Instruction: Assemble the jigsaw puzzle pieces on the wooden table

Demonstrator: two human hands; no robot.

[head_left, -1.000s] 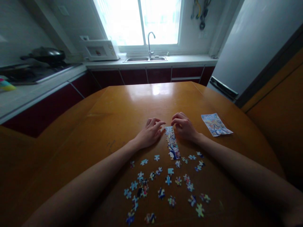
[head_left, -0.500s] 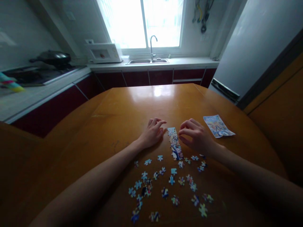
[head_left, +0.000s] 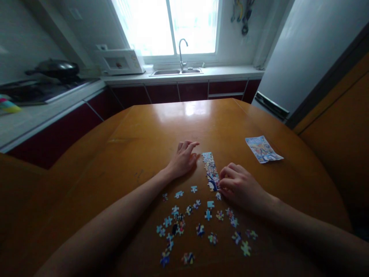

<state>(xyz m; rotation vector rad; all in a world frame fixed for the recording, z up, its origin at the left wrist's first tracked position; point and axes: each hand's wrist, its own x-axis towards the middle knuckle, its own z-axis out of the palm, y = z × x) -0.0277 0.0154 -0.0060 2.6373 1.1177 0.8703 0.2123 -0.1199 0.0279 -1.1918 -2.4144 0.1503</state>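
A narrow strip of joined puzzle pieces [head_left: 210, 170] lies in the middle of the wooden table [head_left: 150, 134]. My left hand [head_left: 183, 159] rests on the table just left of the strip's far end, fingers loosely stretched, holding nothing. My right hand [head_left: 239, 186] lies at the strip's near end with its fingers curled down; the fingertips touch the strip's near right edge and the loose pieces there. Several loose puzzle pieces [head_left: 198, 227] are scattered on the table nearer to me, between my forearms.
A printed picture sheet [head_left: 262, 149] lies on the table to the right. Behind the table runs a counter with a sink and tap [head_left: 181, 57], a white microwave [head_left: 119, 62] and a wok on a stove [head_left: 56, 69]. A grey fridge [head_left: 302, 54] stands at the right.
My right hand has moved from the strip's far end back along its right side to the near end. My left hand has stayed beside the far end.
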